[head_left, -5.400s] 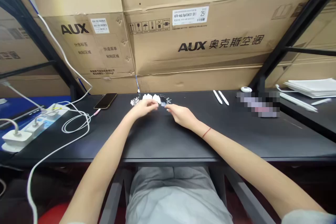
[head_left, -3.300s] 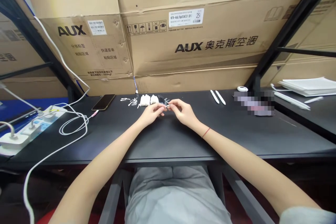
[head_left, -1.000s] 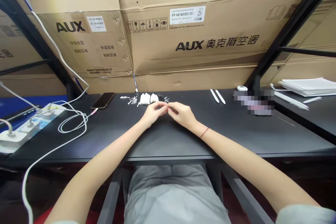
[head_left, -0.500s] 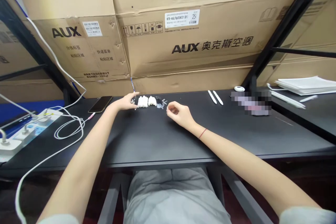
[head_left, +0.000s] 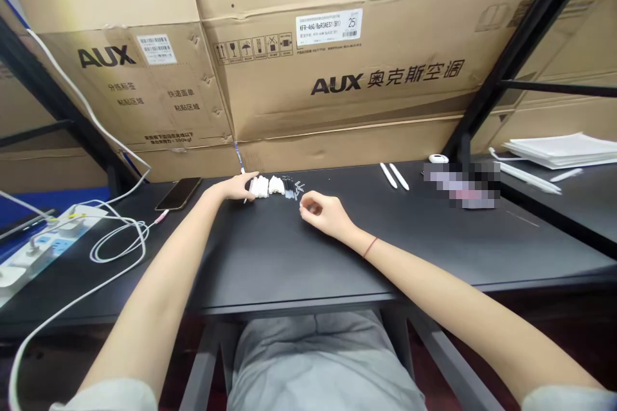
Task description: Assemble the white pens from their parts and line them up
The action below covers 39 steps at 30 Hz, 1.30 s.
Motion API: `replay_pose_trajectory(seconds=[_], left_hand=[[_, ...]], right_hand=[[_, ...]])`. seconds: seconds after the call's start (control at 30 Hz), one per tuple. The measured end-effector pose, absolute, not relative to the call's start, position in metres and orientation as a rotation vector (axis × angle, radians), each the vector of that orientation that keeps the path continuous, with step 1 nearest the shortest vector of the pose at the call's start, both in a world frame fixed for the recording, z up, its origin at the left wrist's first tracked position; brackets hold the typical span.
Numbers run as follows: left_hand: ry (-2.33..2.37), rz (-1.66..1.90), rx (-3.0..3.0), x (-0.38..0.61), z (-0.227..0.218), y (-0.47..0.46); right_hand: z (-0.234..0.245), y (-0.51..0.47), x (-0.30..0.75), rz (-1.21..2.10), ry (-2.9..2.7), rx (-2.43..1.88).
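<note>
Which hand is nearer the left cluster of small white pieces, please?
Left: the left hand is at the left edge of the white cluster; the right hand is farther, to its right.

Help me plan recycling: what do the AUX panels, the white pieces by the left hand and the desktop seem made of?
AUX panels: likely cardboard, matte brown, with creases and packing symbols.
White pieces: perhaps smooth plastic, from their bright, even look; too small to be sure.
Desktop: dark, satin laminate or coated board, perhaps; faint highlights show.

small white pieces [head_left: 261, 187] on black table [head_left: 279, 257]
</note>
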State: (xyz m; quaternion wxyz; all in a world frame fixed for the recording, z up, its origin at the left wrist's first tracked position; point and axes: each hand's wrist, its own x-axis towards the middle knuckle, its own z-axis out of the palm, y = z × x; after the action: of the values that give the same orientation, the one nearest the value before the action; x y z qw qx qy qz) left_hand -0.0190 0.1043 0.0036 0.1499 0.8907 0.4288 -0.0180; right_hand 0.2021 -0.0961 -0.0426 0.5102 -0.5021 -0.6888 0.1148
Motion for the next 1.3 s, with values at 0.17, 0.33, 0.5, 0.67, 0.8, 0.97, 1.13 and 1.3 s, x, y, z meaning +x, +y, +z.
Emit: replay_pose_trajectory(seconds=[0.17, 0.33, 0.5, 0.67, 0.8, 0.97, 1.13, 1.3], left_hand=[[1.172, 0.006, 2.594, -0.016, 0.001, 0.103], [1.139, 0.026, 2.613, -0.014, 0.003, 0.101], [1.131, 0.003, 2.620, -0.014, 0.006, 0.101], [1.199, 0.051, 2.618, -0.019, 0.016, 0.097], [1.366, 0.073, 2.594, -0.028, 0.020, 0.096], [1.437, -0.132, 2.618, -0.031, 0.017, 0.100], [1.470, -0.256, 2.595, -0.029, 0.015, 0.105], [1.436, -0.249, 2.633, -0.031, 0.013, 0.107]], right_hand=[[-0.044, -0.096, 0.202, 0.274, -1.675, -1.212], [-0.043, -0.096, 0.202, 0.288, -1.679, -1.216], [-0.043, -0.096, 0.202, 0.314, -1.685, -1.222], [-0.043, -0.096, 0.202, 0.329, -1.686, -1.227], [-0.044, -0.096, 0.202, 0.336, -1.690, -1.225], [-0.045, -0.095, 0.202, 0.319, -1.705, -1.230], [-0.045, -0.096, 0.203, 0.326, -1.707, -1.225], [-0.043, -0.096, 0.202, 0.343, -1.706, -1.229]])
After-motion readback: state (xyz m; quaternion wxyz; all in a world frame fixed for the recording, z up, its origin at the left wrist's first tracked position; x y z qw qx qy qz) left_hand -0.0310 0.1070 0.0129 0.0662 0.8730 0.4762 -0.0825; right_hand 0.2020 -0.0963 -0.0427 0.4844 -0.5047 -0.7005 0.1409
